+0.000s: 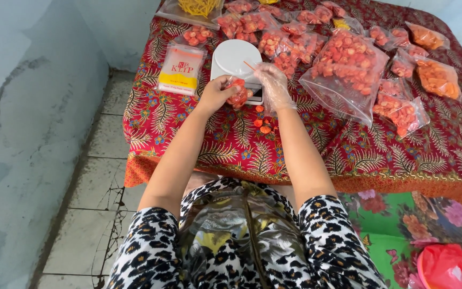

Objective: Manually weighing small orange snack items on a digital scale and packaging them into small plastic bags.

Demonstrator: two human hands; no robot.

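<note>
My left hand (216,92) grips a small clear bag of red-orange snack pieces (238,93) over the front of a white kitchen scale (233,58). My right hand (271,83), in a thin clear plastic glove, pinches the bag's top edge at its right side. A few loose orange pieces (262,121) lie on the red patterned tablecloth (209,144) just below my hands.
A large open bag of red snacks (348,67) lies right of the scale, with several small filled bags around it and orange-filled bags (437,77) at far right. A pack of empty zip bags (179,68) lies left of the scale. A grey wall and tiled floor are on the left.
</note>
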